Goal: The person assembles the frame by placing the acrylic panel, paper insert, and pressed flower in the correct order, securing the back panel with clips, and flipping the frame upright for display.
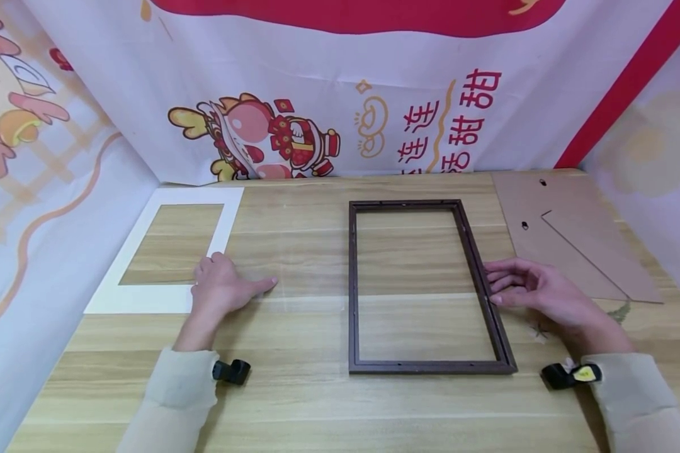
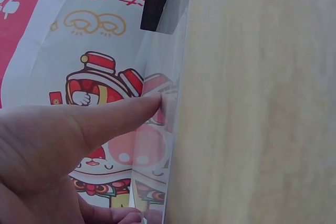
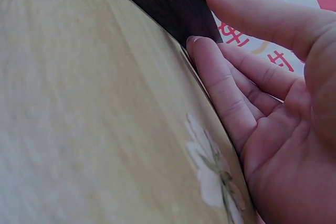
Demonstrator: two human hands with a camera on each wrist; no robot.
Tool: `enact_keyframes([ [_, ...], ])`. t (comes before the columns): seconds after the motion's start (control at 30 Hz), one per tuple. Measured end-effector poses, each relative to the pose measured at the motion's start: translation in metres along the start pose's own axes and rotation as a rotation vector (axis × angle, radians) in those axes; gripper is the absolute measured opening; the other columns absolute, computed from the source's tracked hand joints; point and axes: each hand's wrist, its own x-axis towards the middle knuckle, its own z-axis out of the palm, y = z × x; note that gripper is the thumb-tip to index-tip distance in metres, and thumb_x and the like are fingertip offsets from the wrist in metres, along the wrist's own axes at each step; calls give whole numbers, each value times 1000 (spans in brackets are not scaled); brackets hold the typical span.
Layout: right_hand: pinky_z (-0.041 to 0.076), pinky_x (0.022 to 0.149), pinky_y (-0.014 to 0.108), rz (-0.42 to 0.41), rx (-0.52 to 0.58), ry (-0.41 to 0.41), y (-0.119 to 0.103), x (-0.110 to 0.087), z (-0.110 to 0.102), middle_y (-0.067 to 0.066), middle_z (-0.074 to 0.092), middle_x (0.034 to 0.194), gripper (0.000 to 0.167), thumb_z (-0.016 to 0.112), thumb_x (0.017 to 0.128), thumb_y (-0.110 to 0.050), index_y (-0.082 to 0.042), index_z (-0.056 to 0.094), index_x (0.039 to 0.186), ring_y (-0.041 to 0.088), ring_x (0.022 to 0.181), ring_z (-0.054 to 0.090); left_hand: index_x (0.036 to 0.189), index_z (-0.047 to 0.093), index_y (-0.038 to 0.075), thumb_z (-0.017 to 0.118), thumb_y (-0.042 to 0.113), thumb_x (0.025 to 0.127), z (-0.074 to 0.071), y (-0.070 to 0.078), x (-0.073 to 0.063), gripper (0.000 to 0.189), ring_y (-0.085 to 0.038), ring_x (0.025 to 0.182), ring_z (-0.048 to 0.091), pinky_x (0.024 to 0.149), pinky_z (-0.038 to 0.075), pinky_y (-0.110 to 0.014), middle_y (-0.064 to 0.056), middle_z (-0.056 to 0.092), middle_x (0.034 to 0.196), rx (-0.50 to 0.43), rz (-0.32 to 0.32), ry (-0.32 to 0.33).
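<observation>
Dark brown frame (image 1: 354,289), white mat (image 1: 141,299), tan board (image 1: 578,233), wood-grained table (image 1: 294,402), red-patterned white cloth (image 1: 328,69)

Backdrop cloth (image 1: 317,63) | red 连连 (image 1: 416,133), 甜甜 (image 1: 471,112) | yellow right-wrist label (image 1: 586,374): too small to read

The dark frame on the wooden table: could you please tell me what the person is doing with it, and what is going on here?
A person has the parts of a picture frame spread over a wooden table. Their right hand touches the right side of the dark frame; whether it grips is hard to tell. Their left hand is by the white mat, its thumb stretched out to a clear sheet. A brown board lies beyond the right hand.
</observation>
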Motion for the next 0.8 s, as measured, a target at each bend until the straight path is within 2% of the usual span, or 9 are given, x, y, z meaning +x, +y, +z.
enact_keyframes([
  [0.27,62,87,20,16,-15,4,-2,0,0,-4,73,123,57,79,96,-2,1,55,147,9,107,72,137,42,-23,81,65,85,-3,2,0,109,-46,114,45,96,51,-56,-35,50,125,45,7,-7],
  [0.5,63,87,20,10,-18,13,-1,0,1,-3,73,122,55,79,95,-2,2,57,146,9,106,72,129,50,-18,80,70,83,-6,-1,-1,104,-43,109,48,80,53,-49,-34,52,127,44,-33,-43],
  [0.7,62,86,19,9,-35,24,-1,0,1,-5,73,121,55,79,95,-2,1,57,145,8,105,72,116,58,-13,77,74,84,-8,-3,-1,95,-41,104,53,73,54,-47,-34,55,127,87,-28,-48],
  [0.8,62,86,19,15,-51,29,-2,0,0,-5,73,121,55,80,95,-4,1,57,146,8,105,72,118,58,-13,76,74,84,-8,-3,-2,95,-42,104,53,72,54,-47,-35,55,128,91,-32,-48],
])
